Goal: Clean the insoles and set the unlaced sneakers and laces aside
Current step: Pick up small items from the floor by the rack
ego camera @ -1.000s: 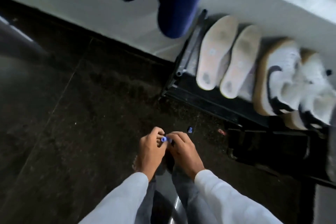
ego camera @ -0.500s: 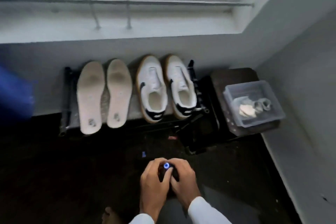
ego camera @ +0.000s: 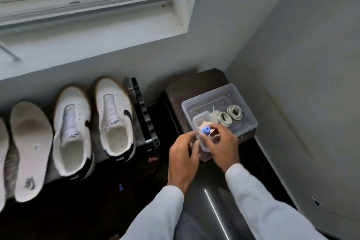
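Observation:
Two white unlaced sneakers [ego camera: 73, 132] [ego camera: 115, 119] stand side by side on a low black rack [ego camera: 142, 111] under the window. Left of them lie two pale insoles [ego camera: 31, 148] [ego camera: 3, 161]. Coiled laces [ego camera: 229, 116] rest inside a clear plastic box [ego camera: 251, 122] on a dark stool. My right hand [ego camera: 222, 146] pinches a small blue-capped bottle [ego camera: 206, 129] over the box's near corner. My left hand [ego camera: 183, 158] sits right beside it with curled fingers; whether it touches the bottle is hidden.
The dark stool [ego camera: 187, 84] stands in the corner, with a grey wall close on its right. A small blue scrap [ego camera: 120, 187] and a red scrap [ego camera: 153, 159] lie on the dark floor. A shiny metal tube [ego camera: 214, 210] runs between my sleeves.
My view has swung right and up from the floor toward the corner. Both hands have moved with the blue-capped bottle from over the floor to the near corner of the box.

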Motion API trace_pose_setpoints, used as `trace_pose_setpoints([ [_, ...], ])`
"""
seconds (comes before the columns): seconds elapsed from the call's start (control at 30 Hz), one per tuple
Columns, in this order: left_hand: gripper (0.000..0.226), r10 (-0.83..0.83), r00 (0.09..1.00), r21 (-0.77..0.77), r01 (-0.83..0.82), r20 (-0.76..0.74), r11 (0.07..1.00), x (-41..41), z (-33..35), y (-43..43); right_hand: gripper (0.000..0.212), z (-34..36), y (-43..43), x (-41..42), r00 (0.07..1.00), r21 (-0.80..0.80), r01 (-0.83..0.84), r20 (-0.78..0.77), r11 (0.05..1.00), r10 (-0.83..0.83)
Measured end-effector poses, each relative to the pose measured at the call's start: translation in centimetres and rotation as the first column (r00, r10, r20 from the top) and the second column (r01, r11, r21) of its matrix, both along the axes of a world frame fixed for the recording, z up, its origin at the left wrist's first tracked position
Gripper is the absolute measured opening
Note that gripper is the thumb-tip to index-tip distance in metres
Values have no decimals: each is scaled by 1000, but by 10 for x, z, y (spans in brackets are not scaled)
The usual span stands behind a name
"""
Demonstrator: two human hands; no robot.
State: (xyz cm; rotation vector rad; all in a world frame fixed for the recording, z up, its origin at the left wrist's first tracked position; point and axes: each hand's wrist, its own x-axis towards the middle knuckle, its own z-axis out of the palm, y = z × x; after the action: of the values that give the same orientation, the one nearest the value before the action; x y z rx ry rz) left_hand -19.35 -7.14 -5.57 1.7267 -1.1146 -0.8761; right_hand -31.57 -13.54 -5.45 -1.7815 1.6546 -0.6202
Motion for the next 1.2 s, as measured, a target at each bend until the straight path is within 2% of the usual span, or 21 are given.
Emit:
trace_pose_setpoints([
  [0.17,26,-99,989,13,98,108,995,-11,-8,-50,32,-21,-88,-30,985,77,164,-60,983,-159],
  [0.47,26,-132,947,112,103,293,988,2,-33,-54,23,-73,-162,-42,951,106,138,-291,985,-102],
  [0.57,25,-129,923,144,81,362,986,7,-41,-54,21,-84,-166,-38,925,98,109,-374,989,-65],
  [0.77,30,-183,859,152,124,478,981,12,-53,-50,23,-99,-169,-35,897,108,86,-441,990,-30],
  [0.97,33,-192,834,167,121,518,978,13,-67,-30,30,-97,-164,-31,885,98,89,-464,991,-34],
  [1.07,34,-155,850,157,87,503,984,14,-65,-11,37,-80,-149,-26,885,14,47,-465,999,-35],
  [1.2,31,-79,877,115,27,474,993,16,-67,27,32,-40,-94,-5,891,-148,-127,-451,981,47],
])
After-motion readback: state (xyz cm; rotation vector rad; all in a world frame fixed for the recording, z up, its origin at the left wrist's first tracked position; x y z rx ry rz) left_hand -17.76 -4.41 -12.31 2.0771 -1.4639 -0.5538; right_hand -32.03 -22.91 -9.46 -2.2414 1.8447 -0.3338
